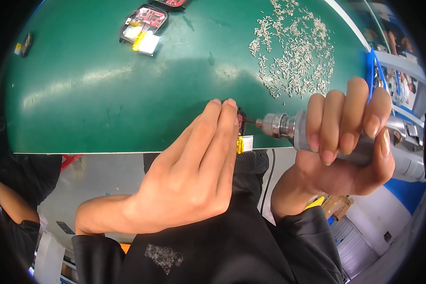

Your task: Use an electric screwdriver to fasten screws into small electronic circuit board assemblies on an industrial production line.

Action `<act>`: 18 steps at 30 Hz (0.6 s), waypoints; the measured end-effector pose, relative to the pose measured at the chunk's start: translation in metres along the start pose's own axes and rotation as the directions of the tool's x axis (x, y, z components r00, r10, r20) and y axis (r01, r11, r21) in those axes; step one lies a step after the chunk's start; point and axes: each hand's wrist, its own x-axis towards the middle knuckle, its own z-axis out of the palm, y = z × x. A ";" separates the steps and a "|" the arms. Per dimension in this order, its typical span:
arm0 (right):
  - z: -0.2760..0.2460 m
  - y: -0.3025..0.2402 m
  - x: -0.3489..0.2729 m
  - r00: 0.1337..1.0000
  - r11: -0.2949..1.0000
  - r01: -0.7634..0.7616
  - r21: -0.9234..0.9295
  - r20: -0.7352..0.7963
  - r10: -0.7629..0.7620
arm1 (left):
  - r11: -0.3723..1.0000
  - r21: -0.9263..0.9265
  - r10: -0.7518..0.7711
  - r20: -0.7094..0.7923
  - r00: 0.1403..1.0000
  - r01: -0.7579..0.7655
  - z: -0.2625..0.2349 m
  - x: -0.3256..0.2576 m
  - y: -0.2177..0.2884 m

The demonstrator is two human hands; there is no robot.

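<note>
My right hand [350, 137] is wrapped round a grey electric screwdriver [298, 130], held level and pointing left. Its thin bit meets, or nearly meets, a small black device case [243, 124] with a red circuit board, at the table's near edge. The fingers of my left hand [189, 163] are pressed together against this case and cover most of it. A silver battery pouch [245, 143] with yellow tape sticks out from the case toward me. Whether a screw sits at the bit's tip is too small to tell.
Many small loose screws [296, 52] lie spread on the green table [90, 109] at the far right. Another opened case [146, 22] with a battery lies at the back, part of one more beside it. A small dark part [26, 45] rests far left. Another person's arm [14, 203] shows at left.
</note>
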 end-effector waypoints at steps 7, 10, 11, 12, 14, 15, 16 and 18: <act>-0.002 0.001 0.009 0.991 0.997 -0.070 -0.039 0.111 0.074 | 0.999 0.009 0.047 -0.018 0.999 -0.047 0.002 0.000 0.000; -0.004 0.000 0.010 0.986 0.995 -0.075 -0.062 0.144 0.084 | 0.998 -0.003 0.055 0.018 0.998 -0.055 -0.001 0.000 0.002; -0.002 0.000 0.010 0.986 0.996 -0.069 -0.057 0.147 0.077 | 0.998 -0.011 0.056 0.044 0.997 -0.056 -0.003 0.001 0.002; 0.000 0.001 0.009 0.984 0.994 -0.046 -0.099 0.164 0.062 | 0.998 -0.005 0.060 0.045 0.997 -0.060 -0.004 0.000 0.002; 0.004 0.006 0.010 0.981 0.992 -0.014 -0.124 0.191 0.038 | 0.998 0.010 0.060 0.034 0.998 -0.061 -0.004 -0.004 -0.001; 0.006 0.008 0.012 0.979 0.992 -0.027 -0.124 0.197 0.051 | 0.998 0.023 0.063 0.038 0.997 -0.064 -0.005 -0.005 -0.003; 0.007 0.008 0.013 0.978 0.991 -0.033 -0.129 0.201 0.059 | 0.997 0.021 0.068 0.048 0.997 -0.069 -0.006 -0.005 -0.003; 0.006 0.009 0.014 0.977 0.997 -0.014 -0.077 0.213 0.030 | 0.996 0.039 0.083 0.063 0.995 -0.086 -0.011 -0.002 -0.004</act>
